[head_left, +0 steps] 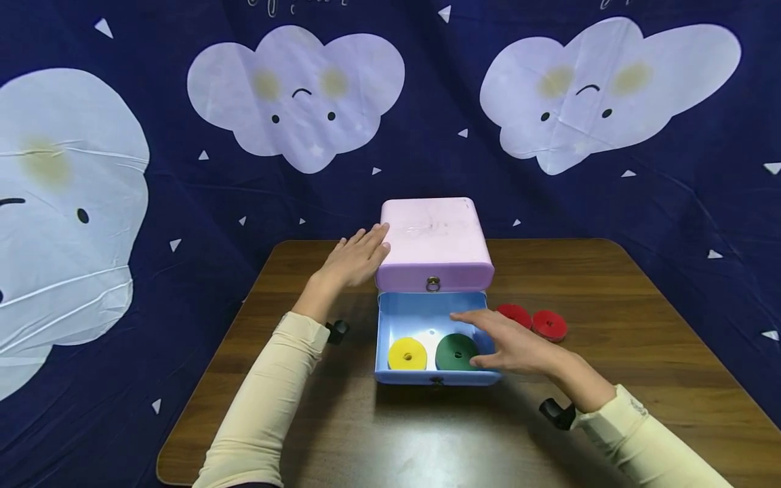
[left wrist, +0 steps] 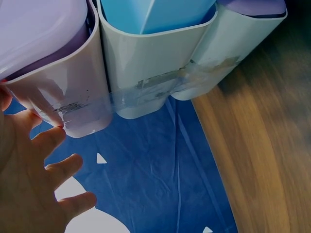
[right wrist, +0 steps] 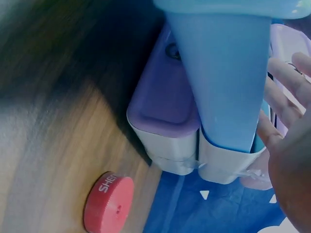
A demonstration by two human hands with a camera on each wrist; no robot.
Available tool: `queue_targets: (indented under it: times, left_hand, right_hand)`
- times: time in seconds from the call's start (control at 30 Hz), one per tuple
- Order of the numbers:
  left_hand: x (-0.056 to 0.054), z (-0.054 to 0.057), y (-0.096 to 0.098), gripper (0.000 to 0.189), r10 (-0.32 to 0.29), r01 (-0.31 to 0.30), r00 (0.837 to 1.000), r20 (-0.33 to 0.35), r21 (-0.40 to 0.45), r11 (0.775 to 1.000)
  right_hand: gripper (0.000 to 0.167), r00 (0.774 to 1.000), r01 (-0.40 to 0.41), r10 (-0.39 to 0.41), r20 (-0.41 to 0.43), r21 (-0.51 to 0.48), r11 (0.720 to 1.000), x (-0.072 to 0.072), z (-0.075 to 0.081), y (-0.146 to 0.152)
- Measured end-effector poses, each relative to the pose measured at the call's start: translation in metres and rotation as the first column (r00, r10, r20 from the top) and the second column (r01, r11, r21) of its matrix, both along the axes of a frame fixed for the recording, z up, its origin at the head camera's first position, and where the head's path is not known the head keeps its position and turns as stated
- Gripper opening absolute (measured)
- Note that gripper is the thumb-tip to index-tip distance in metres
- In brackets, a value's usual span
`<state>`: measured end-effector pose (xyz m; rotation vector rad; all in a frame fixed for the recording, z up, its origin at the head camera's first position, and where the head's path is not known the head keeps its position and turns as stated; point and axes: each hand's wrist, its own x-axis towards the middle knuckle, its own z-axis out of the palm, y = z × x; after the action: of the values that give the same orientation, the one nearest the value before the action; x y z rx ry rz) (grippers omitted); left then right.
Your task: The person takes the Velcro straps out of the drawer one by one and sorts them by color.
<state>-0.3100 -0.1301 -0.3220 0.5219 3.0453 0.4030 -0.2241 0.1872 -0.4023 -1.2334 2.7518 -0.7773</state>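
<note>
A small drawer cabinet (head_left: 436,234) with a pink top stands on the table, its blue middle drawer (head_left: 390,318) pulled out. Inside that drawer lie a yellow tape roll (head_left: 398,354) and a green tape roll (head_left: 450,359). My left hand (head_left: 354,261) rests against the cabinet's upper left side with its fingers extended. Over the drawer's right side hovers my right hand (head_left: 518,344), thumb and fingers spread near the green roll, holding nothing. The right wrist view shows these fingers beside the blue drawer wall (right wrist: 223,73).
Two red tape rolls, the left one (head_left: 511,314) partly behind my right hand and the other (head_left: 550,325) farther right, sit beside the cabinet on the wooden table (head_left: 610,285). A dark blue cloth (head_left: 439,169) with white clouds hangs behind.
</note>
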Motion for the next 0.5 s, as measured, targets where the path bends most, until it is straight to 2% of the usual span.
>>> queue_targets:
  times: [0.2,0.5]
  left_hand:
    - [0.001,0.000,0.001,0.057,0.003,-0.003,1.000,-0.002,0.000,1.000]
    - [0.001,0.000,0.002,0.056,0.008,-0.008,1.000,0.001,-0.009,1.000]
  right_hand:
    - [0.083,0.992,-0.088,0.098,-0.075,0.119,0.989,-0.007,-0.001,-0.003]
    - [0.082,0.975,-0.194,0.213,-0.069,0.215,0.957,-0.012,0.003,-0.005]
